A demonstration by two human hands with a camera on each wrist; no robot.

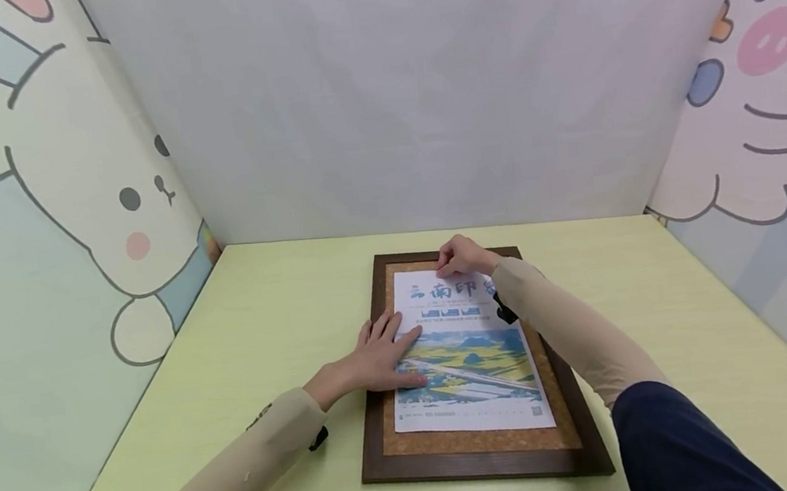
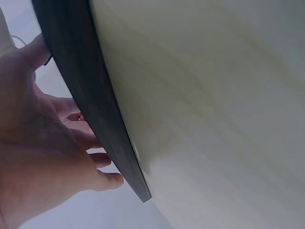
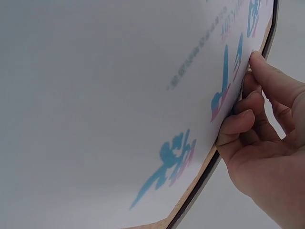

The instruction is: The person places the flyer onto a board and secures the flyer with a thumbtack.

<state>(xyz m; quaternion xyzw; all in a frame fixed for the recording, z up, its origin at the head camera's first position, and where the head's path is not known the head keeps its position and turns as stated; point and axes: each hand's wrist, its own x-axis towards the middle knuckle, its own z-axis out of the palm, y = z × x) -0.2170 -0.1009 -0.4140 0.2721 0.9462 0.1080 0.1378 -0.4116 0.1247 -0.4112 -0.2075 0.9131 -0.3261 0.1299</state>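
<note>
A white poster with blue Chinese characters and a blue, yellow and green landscape lies on a brown cork board. Around the cork runs a dark brown wooden frame. My left hand rests spread over the frame's left side, its fingertips on the poster's left margin. At the poster's top edge, my right hand has its fingers curled and its thumb against them, pinching there. In the right wrist view, the thumb tip meets the paper's edge; anything small between the fingertips is hidden.
The framed board lies on a pale yellow-green table. A grey-white panel stands behind it. Side panels carry a cartoon rabbit on the left and a pink-cheeked cartoon figure on the right.
</note>
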